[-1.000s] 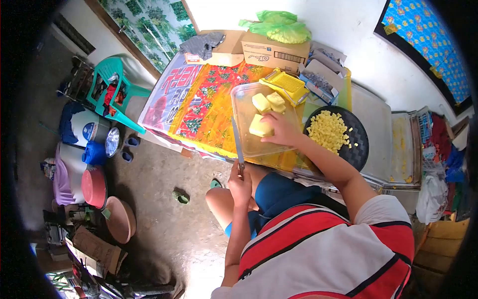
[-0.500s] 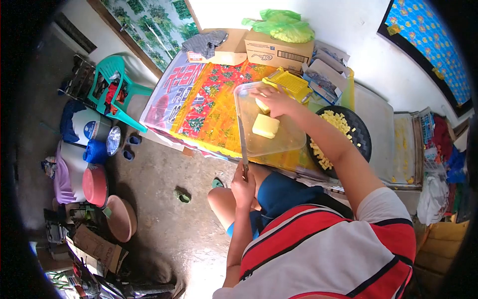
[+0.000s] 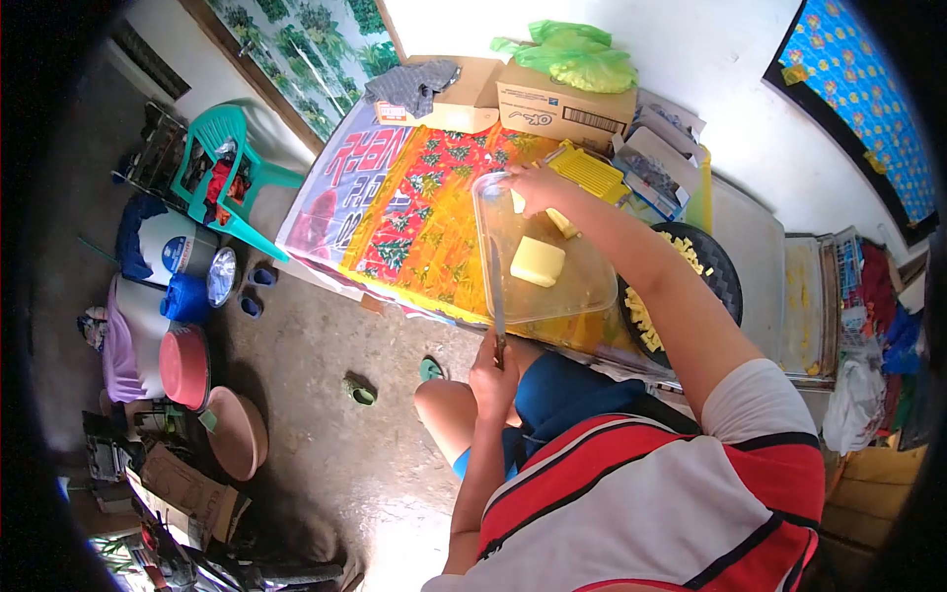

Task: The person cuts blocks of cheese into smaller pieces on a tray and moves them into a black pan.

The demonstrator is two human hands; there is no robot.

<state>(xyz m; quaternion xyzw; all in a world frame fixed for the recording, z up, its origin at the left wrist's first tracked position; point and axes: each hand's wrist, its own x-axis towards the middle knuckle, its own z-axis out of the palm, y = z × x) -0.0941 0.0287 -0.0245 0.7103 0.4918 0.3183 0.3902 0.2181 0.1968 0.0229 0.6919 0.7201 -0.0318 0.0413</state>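
Observation:
My left hand (image 3: 493,379) is wrapped around the handle of a knife (image 3: 498,296). Its blade points away from me along the near-left side of a clear plastic tray (image 3: 582,299). At the tray's far end my right hand (image 3: 538,189) grips a pale yellow piece (image 3: 518,201), partly hidden by the fingers. A larger pale yellow block (image 3: 538,261) lies in the middle of the tray, and another yellow piece (image 3: 562,223) shows under my right wrist. Right of the tray, small yellow cubes (image 3: 641,314) sit on a round black tray (image 3: 725,279), partly covered by my right forearm.
A yellow slotted rack (image 3: 589,173) and cardboard boxes (image 3: 562,107) stand at the back of the table, one under a green plastic bag (image 3: 582,56). A colourful cloth (image 3: 414,212) covers the left part. A green chair (image 3: 237,183) and basins (image 3: 239,434) are on the floor.
My right hand has shifted toward the tray's far-left corner with a yellow piece. Another piece now shows beneath the wrist. My left hand still holds the knife; the view has shifted slightly.

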